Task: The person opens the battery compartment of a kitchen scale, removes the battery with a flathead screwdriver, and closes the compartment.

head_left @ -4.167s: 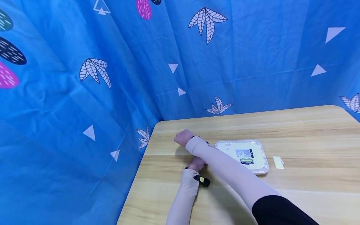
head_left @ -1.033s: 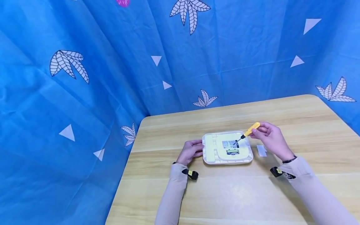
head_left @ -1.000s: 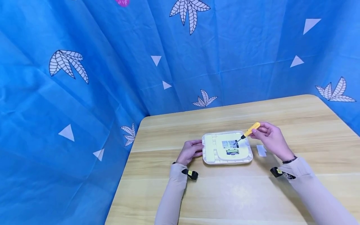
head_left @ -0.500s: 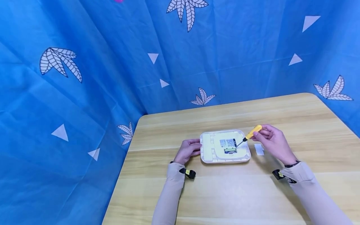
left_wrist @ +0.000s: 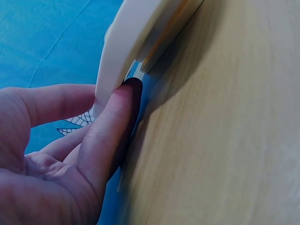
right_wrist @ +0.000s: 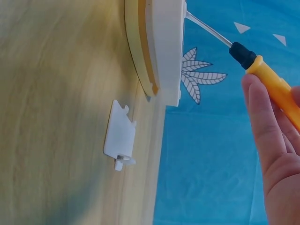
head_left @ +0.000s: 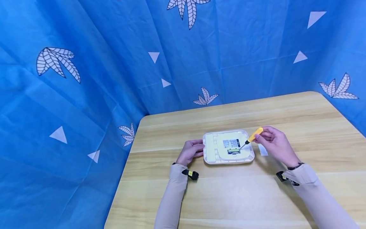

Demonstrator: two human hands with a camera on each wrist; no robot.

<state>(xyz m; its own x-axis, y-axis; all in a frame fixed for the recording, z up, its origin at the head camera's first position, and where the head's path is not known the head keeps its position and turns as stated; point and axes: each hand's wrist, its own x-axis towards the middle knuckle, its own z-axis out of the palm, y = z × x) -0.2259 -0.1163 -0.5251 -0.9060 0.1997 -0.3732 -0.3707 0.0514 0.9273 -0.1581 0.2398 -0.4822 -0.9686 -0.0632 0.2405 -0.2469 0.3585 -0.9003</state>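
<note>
A cream square device [head_left: 215, 149] lies back side up on the wooden table [head_left: 228, 197]. Its battery compartment [head_left: 233, 151] is uncovered, below a printed label. My left hand [head_left: 191, 151] rests against the device's left edge. In the left wrist view the thumb [left_wrist: 110, 126] and a straight finger press on the device's side wall [left_wrist: 126, 42]. My right hand [head_left: 274, 143] pinches a yellow-handled screwdriver [head_left: 255, 135], its metal tip down at the compartment. The right wrist view shows the screwdriver [right_wrist: 267, 77] slanting onto the device [right_wrist: 161, 51].
A small white compartment cover [head_left: 263, 150] lies on the table just right of the device, under my right hand; it shows too as the white cover [right_wrist: 121, 136]. Blue patterned curtains [head_left: 114, 63] close off the table's back and left sides.
Four seconds ago my right arm reached across to the left. It now holds the screwdriver on the right, and its tip has slid from the label down to the compartment.
</note>
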